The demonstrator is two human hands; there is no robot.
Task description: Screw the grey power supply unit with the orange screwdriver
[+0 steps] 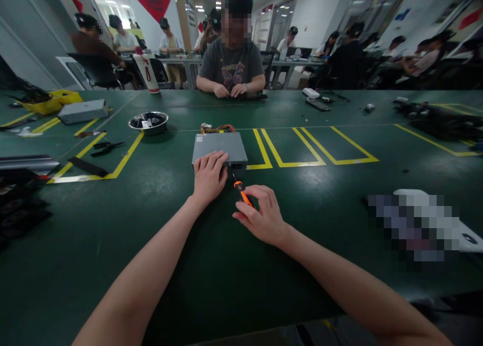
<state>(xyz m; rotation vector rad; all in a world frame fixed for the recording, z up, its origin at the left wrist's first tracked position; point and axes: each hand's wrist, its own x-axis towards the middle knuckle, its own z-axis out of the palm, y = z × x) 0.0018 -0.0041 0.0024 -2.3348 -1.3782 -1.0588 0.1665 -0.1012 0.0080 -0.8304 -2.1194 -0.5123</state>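
Note:
A grey metal computer power supply [222, 145] lies on the green table, its bundle of coloured cables [222, 129] at the back. My left hand [210, 172] grips its near left part, fingers over the top and thumb at the front edge. An orange and black screwdriver [243, 195] is pinched between the thumb and fingers of my right hand [262, 212]. Its thin tip points up and left at the front face of the power supply, near the socket. Whether the tip touches a screw is too small to tell.
A metal bowl [148, 123] with dark small parts stands behind on the left. Beyond it lie another grey metal box [83, 111] and a yellow container [53, 101]. A pixelated flat object [415, 225] lies at right. Across the table sits a person [236, 66].

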